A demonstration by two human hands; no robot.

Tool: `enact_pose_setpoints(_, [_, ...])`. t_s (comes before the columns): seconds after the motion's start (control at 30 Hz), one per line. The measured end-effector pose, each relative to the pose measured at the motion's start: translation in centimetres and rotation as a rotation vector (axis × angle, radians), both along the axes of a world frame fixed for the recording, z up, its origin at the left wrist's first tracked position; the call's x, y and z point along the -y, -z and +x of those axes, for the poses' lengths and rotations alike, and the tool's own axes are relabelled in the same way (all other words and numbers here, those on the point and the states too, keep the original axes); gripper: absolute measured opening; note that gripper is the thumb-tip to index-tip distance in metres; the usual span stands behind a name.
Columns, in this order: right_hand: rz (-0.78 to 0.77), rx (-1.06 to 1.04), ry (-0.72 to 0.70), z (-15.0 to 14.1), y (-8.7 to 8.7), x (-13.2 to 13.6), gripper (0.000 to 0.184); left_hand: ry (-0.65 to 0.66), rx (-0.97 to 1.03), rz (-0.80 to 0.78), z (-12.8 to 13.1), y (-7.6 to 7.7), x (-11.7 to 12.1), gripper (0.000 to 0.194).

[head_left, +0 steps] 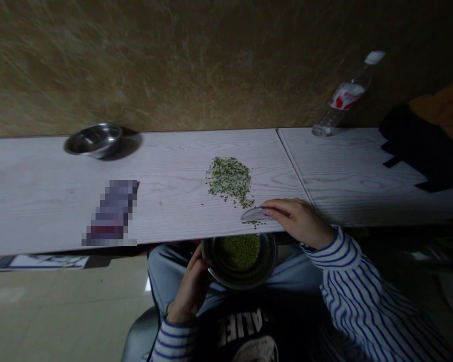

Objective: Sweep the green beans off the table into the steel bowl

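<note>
My right hand (302, 221) grips a thin, clear plastic scoop-like piece (252, 214) low over the table's front edge. Its exact kind is hard to make out. A few green beans (254, 222) lie just beside it. Further back, a loose patch of green beans mixed with whitish grains (229, 178) spreads on the tabletop. Below the edge, my left hand (194, 284) holds a metal bowl (270, 261) by its left rim, above my lap. Small green beans (240, 251), like mung beans, cover its bottom. The table partly hides the bowl's far rim.
On the white wood-grain table (169, 201), an empty metal bowl (96, 142) stands back left, with a blurred-out dark flat object (113, 211) in front. A plastic bottle (342, 98) stands by the wall. Dark and orange fabric (426, 136) lies at right. A seam (294, 163) crosses the tabletop.
</note>
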State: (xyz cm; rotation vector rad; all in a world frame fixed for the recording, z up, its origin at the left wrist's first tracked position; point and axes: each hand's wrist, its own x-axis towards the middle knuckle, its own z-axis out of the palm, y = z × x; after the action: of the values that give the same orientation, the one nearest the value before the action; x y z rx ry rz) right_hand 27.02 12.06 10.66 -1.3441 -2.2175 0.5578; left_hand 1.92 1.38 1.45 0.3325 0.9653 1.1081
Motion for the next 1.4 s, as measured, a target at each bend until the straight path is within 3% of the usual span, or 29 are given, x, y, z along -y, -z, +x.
enact_pose_setpoints(0.5, [-0.028,0.029,-0.052,-0.3,0.1,1.3,0.021,0.038,-0.017,-0.028,1.5,-0.3,-0.2,0.045])
enact_pose_setpoints(0.67, [0.001,0.008,0.008,0.5,0.0,1.8,0.022,0.032,-0.012,-0.024,1.5,-0.4,0.0,0.045])
enact_pose_setpoints(1.0, [0.022,-0.086,0.148,2.4,0.4,2.6,0.024,0.036,0.002,-0.01,0.8,0.8,0.7,0.052])
enact_pose_setpoints(1.4, [0.001,-0.157,0.233,2.3,0.6,3.7,0.023,0.029,-0.003,-0.004,0.7,0.2,1.0,0.056])
